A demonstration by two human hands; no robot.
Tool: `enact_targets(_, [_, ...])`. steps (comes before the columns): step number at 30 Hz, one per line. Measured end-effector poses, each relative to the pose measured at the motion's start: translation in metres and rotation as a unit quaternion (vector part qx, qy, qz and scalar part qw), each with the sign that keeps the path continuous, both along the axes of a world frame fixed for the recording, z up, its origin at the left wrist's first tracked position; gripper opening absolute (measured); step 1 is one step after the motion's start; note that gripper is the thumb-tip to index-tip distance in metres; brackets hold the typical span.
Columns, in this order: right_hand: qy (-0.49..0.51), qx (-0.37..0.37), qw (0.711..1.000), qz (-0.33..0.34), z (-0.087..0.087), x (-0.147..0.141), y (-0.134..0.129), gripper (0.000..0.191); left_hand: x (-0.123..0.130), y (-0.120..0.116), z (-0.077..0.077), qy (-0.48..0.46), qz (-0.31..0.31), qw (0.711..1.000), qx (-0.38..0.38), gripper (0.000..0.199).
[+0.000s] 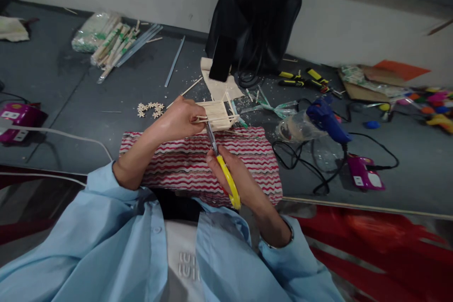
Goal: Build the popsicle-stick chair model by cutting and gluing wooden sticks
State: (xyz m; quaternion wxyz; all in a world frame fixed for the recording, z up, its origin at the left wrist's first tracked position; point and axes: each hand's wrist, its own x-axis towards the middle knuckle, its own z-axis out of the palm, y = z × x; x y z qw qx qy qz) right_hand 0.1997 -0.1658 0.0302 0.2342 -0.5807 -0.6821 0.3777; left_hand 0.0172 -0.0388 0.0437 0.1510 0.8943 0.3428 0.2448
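Note:
My left hand is closed around the near left side of a small frame of thin wooden sticks, with slats laid side by side and a few sticks standing up at its right end. My right hand grips yellow-handled scissors. Their metal blades point up and away, with the tips at the near edge of the frame, close to my left fingers. Whether the blades are shut on a stick is too small to tell. A red and white wavy-striped cloth lies beneath both hands.
Small wooden flower shapes lie to the left. Behind are bundled sticks, a phone and a black bag. At the right are pliers, a blue glue gun on a plastic bottle, cables and a purple power socket.

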Motion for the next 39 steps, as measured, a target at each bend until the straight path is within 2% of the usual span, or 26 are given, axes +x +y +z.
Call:
enact_targets(11, [0.002, 0.0, 1.0, -0.008, 0.003, -0.002, 0.0, 0.018, -0.003, -0.003, 0.004, 0.041, -0.001, 0.999, -0.019, 0.011])
enact_targets(27, [-0.006, 0.003, 1.0, -0.009, 0.0, -0.001, 0.0, 0.014, -0.005, -0.005, 0.005, 0.05, -0.004, 0.999, -0.019, 0.01])
enact_targets(33, [-0.014, 0.01, 1.0, -0.01, 0.0, -0.001, 0.0, 0.018, -0.014, -0.007, 0.014, -0.011, 0.033, 0.999, -0.037, 0.02])
enact_targets(39, [0.02, -0.034, 0.999, 0.003, 0.003, 0.005, -0.003, 0.019, -0.016, -0.01, 0.018, -0.041, 0.024, 0.998, -0.049, 0.026])
